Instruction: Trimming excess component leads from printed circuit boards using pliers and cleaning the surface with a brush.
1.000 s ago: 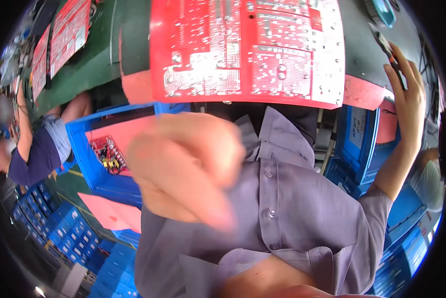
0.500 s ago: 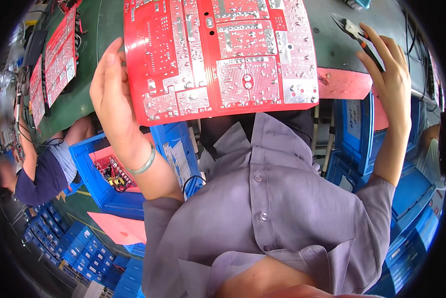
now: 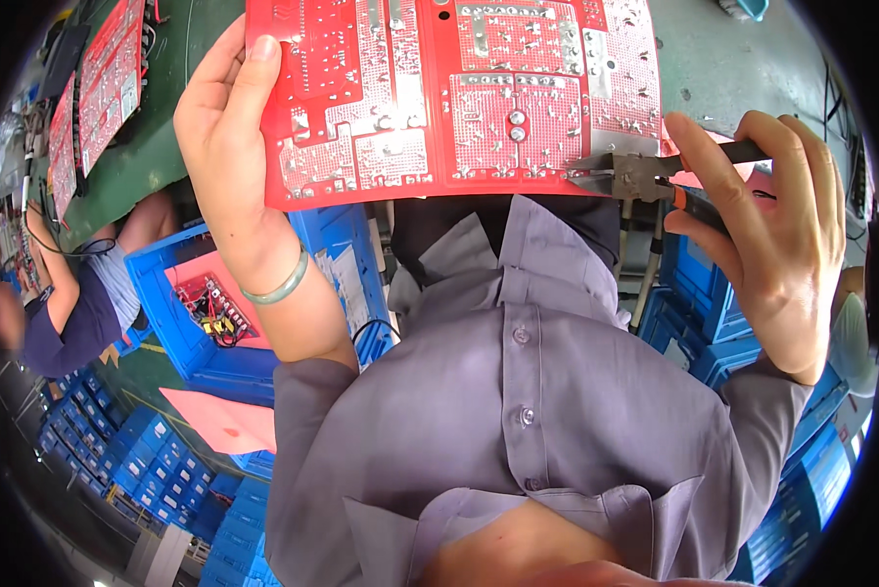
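A large red circuit board (image 3: 430, 108) lies before me, its soldered side up, with silvery joints and clipped leads all over it. My left hand (image 3: 229, 122) grips its left edge, thumb on top and fingers underneath. In my right hand (image 3: 777, 196) is a pair of cutting pliers (image 3: 645, 178) with dark handles and a bit of orange. Their jaws stand apart over the board's near right edge, by the solder joints there. Whether the jaws touch a lead I cannot tell.
More red boards (image 3: 102, 98) stand on the green table (image 3: 165, 127) at left. Below it, a blue crate (image 3: 165, 313) holds wired parts on pink foam. Blue crates (image 3: 699, 333) are stacked at right. A person (image 3: 72, 293) sits at far left.
My right hand has brought the pliers from the table beyond the board to its near right edge, jaws turned left. The board has shifted slightly right; my left thumb now rests on top.
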`<state>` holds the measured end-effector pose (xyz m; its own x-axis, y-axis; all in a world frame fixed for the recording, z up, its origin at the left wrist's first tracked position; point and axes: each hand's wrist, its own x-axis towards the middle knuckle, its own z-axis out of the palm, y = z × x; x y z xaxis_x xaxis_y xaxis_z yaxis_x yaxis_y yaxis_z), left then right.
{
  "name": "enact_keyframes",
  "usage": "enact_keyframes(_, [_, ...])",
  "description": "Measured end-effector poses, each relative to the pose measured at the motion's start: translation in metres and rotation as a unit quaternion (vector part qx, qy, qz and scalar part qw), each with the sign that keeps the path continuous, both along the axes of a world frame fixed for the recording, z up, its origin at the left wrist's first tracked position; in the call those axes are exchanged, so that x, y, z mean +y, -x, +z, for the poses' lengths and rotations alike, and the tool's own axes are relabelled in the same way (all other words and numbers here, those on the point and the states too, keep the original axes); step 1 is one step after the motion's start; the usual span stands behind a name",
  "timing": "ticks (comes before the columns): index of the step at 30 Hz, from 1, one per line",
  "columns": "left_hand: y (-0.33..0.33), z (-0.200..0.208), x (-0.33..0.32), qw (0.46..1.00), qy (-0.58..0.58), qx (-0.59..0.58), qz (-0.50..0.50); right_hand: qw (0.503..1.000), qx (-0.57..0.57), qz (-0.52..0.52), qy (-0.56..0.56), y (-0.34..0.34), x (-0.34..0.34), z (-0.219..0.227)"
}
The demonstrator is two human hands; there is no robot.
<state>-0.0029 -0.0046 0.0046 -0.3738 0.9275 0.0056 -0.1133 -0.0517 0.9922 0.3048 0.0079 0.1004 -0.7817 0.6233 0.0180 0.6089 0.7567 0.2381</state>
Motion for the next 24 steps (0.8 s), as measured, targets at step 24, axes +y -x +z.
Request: enact_keyframes(24, [0.004, -0.019, -0.014, 0.993, -0.102, 0.057, 0.002, 0.977, 0.159, -0.137, 0.022, -0.042, 0.020, -0.031])
